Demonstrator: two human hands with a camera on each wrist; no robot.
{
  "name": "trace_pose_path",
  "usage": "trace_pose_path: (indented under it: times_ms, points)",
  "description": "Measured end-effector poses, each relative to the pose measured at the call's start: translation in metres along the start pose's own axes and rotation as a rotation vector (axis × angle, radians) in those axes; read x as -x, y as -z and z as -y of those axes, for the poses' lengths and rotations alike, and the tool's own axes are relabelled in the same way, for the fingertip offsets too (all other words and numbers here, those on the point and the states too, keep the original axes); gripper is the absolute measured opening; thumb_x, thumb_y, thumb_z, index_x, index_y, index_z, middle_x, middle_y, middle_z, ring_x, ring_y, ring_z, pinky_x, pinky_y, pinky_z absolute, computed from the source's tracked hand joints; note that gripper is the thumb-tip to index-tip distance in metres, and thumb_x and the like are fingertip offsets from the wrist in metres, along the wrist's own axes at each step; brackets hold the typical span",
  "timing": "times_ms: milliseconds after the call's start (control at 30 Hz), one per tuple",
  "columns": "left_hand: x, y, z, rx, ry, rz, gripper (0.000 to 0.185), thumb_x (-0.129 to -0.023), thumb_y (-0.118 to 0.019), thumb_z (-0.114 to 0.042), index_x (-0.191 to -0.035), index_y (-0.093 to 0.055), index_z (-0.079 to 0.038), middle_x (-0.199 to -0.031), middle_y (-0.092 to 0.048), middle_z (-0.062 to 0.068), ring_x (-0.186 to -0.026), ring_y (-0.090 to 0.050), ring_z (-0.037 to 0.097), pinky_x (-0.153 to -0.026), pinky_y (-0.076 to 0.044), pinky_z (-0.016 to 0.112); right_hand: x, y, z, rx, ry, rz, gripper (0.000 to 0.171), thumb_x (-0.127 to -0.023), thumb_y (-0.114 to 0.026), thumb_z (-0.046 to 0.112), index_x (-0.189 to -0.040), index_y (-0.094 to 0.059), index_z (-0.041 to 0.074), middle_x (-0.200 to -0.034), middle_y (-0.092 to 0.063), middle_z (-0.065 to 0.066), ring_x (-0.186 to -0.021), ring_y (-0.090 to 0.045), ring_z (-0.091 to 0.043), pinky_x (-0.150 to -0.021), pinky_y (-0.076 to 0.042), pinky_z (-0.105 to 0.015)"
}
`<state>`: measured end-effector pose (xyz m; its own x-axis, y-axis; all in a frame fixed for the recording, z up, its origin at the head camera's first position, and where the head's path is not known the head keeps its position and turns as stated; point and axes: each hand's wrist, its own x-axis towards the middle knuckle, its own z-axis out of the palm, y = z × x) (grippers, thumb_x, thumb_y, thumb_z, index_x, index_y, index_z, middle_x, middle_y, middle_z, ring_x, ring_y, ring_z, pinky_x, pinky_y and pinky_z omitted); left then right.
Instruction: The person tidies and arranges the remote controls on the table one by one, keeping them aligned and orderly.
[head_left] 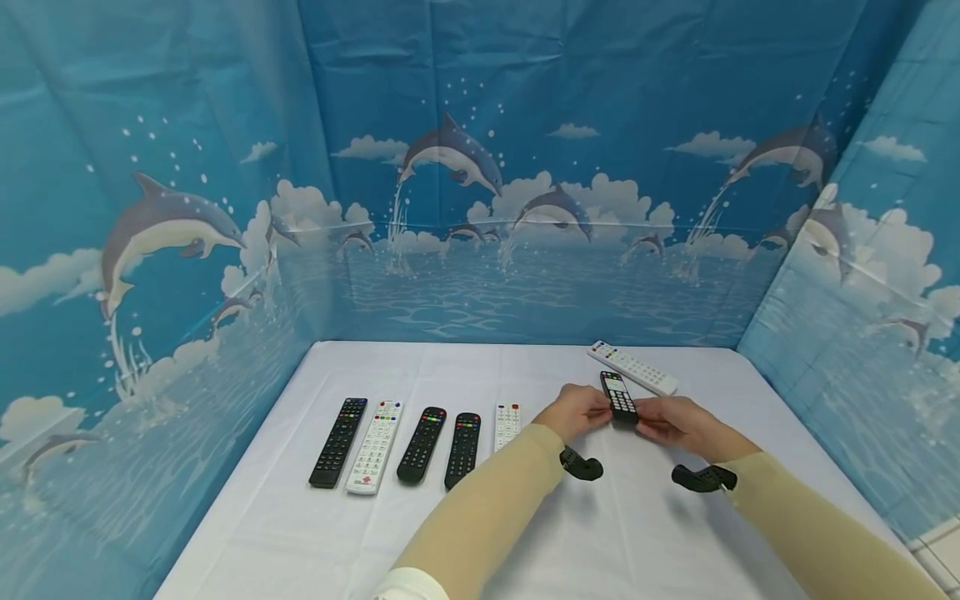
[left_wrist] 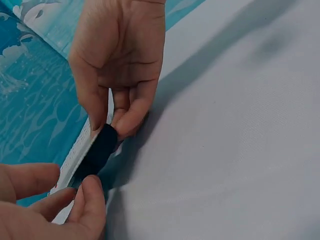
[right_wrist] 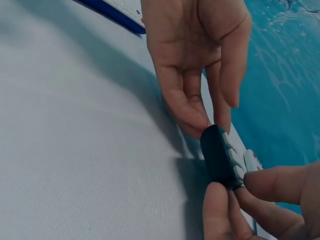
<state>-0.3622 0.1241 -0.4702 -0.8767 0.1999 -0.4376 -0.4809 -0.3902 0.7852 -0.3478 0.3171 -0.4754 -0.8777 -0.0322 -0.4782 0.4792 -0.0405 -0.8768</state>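
Both my hands hold a small black remote control [head_left: 619, 398] with white keys, keys facing up. My left hand [head_left: 576, 410] pinches its left side with the fingertips. From the other side, my right hand [head_left: 682, 421] pinches its right edge near the lower end. In the right wrist view the end of the black remote [right_wrist: 218, 156] shows between the two hands' fingertips, low over the cloth; whether it touches the cloth I cannot tell. A white remote [head_left: 633, 367] lies slanted just behind it.
Left on the white-clothed table [head_left: 270, 533] lie a black remote [head_left: 339, 442], a white one [head_left: 375, 447], two more black ones [head_left: 422, 445] and another white one [head_left: 507, 425], partly covered by my left arm. A dolphin-printed curtain [head_left: 480, 283] encloses the back and sides.
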Motion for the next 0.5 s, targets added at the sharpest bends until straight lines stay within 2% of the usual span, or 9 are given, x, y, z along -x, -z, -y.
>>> trace_pose_path:
  times_ms: [67,133,233,333,400,500]
  points:
    - [0.002,0.000,-0.001,-0.026,0.005,-0.011,0.027,-0.085,-0.061,0.018,-0.112,-0.064,0.018,-0.102,-0.067,0.024,-0.104,-0.067,0.032,-0.094,-0.054,0.040,0.000,-0.001,-0.001,-0.017,0.006,0.009,0.057,-0.101,-0.052,-0.002,-0.154,-0.031,-0.006,-0.150,-0.033,-0.028,-0.093,-0.067,-0.018,-0.088,-0.057,-0.031]
    - [0.003,-0.001,-0.002,-0.052,0.009,-0.025,0.026,-0.085,-0.064,0.017,-0.111,-0.065,0.017,-0.095,-0.068,0.021,-0.101,-0.068,0.030,-0.092,-0.056,0.037,0.001,-0.002,0.000,-0.032,0.012,0.013,0.057,-0.101,-0.052,-0.003,-0.154,-0.031,-0.006,-0.147,-0.035,-0.026,-0.092,-0.067,-0.017,-0.088,-0.057,-0.030]
    - [0.003,-0.003,-0.002,-0.084,0.008,-0.042,0.024,-0.084,-0.068,0.016,-0.108,-0.067,0.016,-0.088,-0.068,0.018,-0.095,-0.070,0.027,-0.089,-0.057,0.035,0.004,-0.004,0.001,-0.044,0.020,0.008,0.057,-0.100,-0.054,-0.002,-0.153,-0.033,-0.006,-0.130,-0.050,-0.020,-0.090,-0.068,-0.016,-0.086,-0.057,-0.029]
    - [0.004,-0.008,-0.002,-0.095,-0.005,-0.083,0.020,-0.082,-0.071,0.017,-0.101,-0.067,0.014,-0.086,-0.067,0.018,-0.086,-0.070,0.025,-0.085,-0.058,0.034,0.009,-0.005,0.001,-0.039,0.029,0.005,0.057,-0.099,-0.056,-0.002,-0.152,-0.034,-0.007,-0.115,-0.056,-0.016,-0.088,-0.068,-0.017,-0.085,-0.058,-0.029]
    - [0.007,-0.011,-0.001,-0.106,-0.017,-0.118,0.018,-0.080,-0.072,0.018,-0.096,-0.065,0.012,-0.085,-0.066,0.018,-0.082,-0.070,0.025,-0.083,-0.059,0.035,0.014,-0.006,0.001,-0.018,0.037,0.008,0.057,-0.100,-0.056,-0.001,-0.152,-0.034,-0.008,-0.119,-0.055,-0.017,-0.088,-0.068,-0.017,-0.085,-0.058,-0.029]
    - [0.012,-0.016,-0.002,-0.150,-0.039,-0.163,0.019,-0.079,-0.073,0.018,-0.091,-0.064,0.008,-0.084,-0.067,0.017,-0.079,-0.070,0.024,-0.080,-0.060,0.035,0.021,-0.005,-0.001,0.011,0.048,0.022,0.057,-0.102,-0.053,0.003,-0.154,-0.030,-0.006,-0.137,-0.045,-0.023,-0.090,-0.068,-0.015,-0.086,-0.057,-0.030]
